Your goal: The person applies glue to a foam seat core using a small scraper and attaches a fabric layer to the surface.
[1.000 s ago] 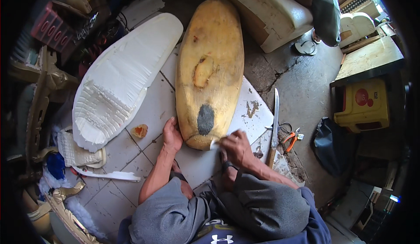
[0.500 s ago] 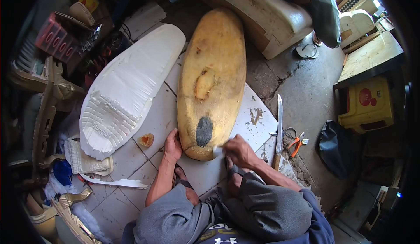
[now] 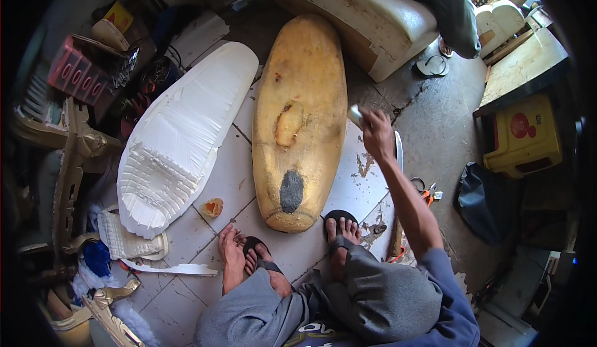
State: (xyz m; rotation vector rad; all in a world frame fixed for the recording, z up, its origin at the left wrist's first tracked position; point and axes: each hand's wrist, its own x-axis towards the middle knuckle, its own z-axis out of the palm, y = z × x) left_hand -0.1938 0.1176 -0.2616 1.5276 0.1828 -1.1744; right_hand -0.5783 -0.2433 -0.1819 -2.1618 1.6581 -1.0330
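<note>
A long oval pad of yellow foam point(image 3: 308, 73) lies on the tiled floor, with a gouged pale spot at its middle and a dark grey patch point(image 3: 291, 190) near my end. My right hand point(image 3: 377, 134) is stretched out beside the pad's right edge, shut on a small pale object point(image 3: 354, 115). My left hand point(image 3: 231, 250) rests on a floor tile below the pad's near end, fingers spread, holding nothing, next to my sandalled left foot point(image 3: 266, 261). My right foot point(image 3: 340, 232) stands just right of the pad's near end.
A white ribbed seat shell point(image 3: 180, 142) lies left of the pad, a small orange scrap point(image 3: 212, 207) between them. A long knife point(image 3: 398, 151) and orange-handled pliers point(image 3: 426, 191) lie at the right. Beyond them are a yellow stool point(image 3: 525, 137), a dark bag point(image 3: 485, 201) and a beige cushion point(image 3: 373, 23).
My right hand has left the pad's near end and reached up along its right edge. My left hand has come off the pad down to the floor. The view has drawn closer.
</note>
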